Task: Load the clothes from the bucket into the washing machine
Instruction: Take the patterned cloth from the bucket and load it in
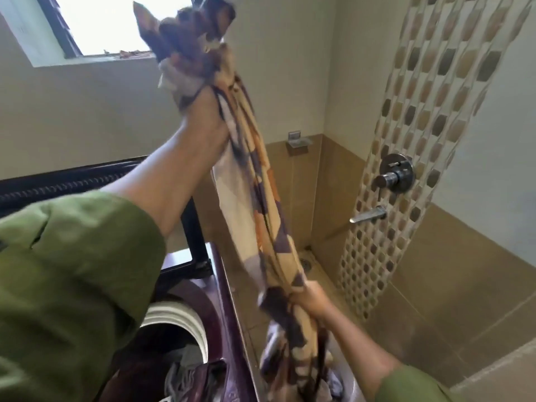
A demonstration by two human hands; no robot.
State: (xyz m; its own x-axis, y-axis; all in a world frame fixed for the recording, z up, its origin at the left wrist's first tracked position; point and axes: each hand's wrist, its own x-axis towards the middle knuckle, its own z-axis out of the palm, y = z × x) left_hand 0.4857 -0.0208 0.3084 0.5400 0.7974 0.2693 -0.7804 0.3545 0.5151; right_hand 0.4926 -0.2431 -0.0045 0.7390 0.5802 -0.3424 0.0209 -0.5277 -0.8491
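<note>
Both hands' grip on patterned cloth (255, 181), left hand (194, 33) high, right hand (309, 298) low

My left hand (188, 50) grips the top of a long patterned cloth (255, 192) raised high near the window (116, 21); my right hand (309, 297) clutches its lower part above the bucket (352, 390), beside the open washing machine (185, 320).
</note>
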